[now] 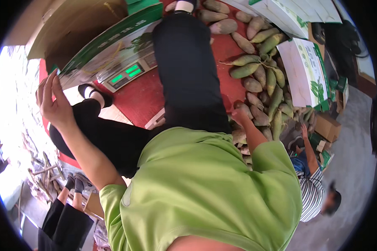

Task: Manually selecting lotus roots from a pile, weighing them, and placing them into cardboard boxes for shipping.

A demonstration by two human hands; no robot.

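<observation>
My left hand [56, 102] is raised at the left, its fingers mostly stretched and slightly bent. Its fingertips are close to the lower corner of a large green-and-white cardboard box [113, 46]; whether they touch it I cannot tell. Beside my right thigh, my right hand [241, 113] is closed around a brownish radish [238, 103] at the near edge of the pile, its fingers partly hidden. Green and purplish radishes [275, 100] lie heaped on the red surface [228, 54] around it.
A scale [130, 74] with lit green digits stands beside the large box. White-and-green cartons [303, 73] stand at the right. A co-worker in a striped shirt [312, 188] reaches toward the pile's right side. Another person's legs [67, 213] show at the lower left.
</observation>
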